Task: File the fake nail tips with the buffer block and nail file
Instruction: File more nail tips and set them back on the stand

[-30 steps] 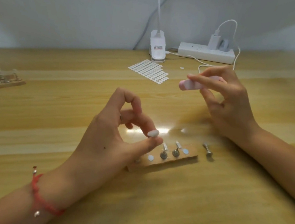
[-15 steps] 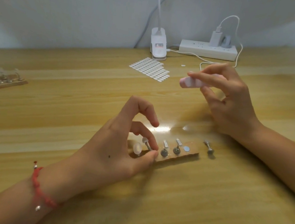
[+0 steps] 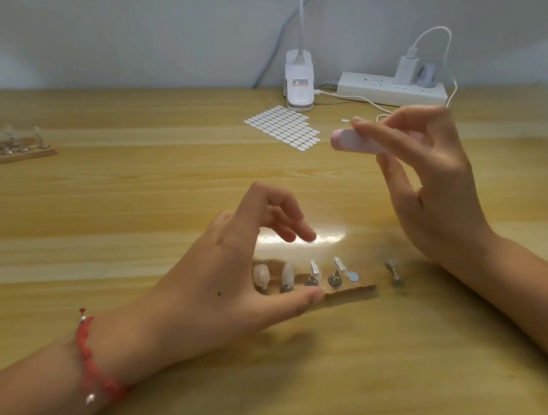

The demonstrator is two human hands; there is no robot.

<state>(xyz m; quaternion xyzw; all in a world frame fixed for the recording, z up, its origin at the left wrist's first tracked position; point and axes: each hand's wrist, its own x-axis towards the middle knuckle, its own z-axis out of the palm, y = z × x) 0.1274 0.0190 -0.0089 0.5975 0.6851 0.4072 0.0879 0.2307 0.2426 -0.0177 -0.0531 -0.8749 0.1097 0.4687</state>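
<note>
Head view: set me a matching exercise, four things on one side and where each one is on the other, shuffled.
Things: 1 buffer block; 2 sticker sheet; 3 loose metal stand; 4 power strip.
Places: a at the table's far edge, charger plugged in; b held in the right hand; c flat before the lamp clip; d on the table beside the wooden holder.
Pairs: 1-b, 2-c, 3-d, 4-a.

Pale wooden plank table [image 3: 125,223]. Under grip of right hand [image 3: 439,200]: short wooden strip [image 3: 354,290] with metal stands, one loose metal stand [image 3: 395,278] beside. Left of grip: sheet of white oval stickers [image 3: 282,125]. Behind it: white power strip [image 3: 390,90], white lamp clip [image 3: 298,86]. Far left: second wooden strip [image 3: 6,156].
</note>
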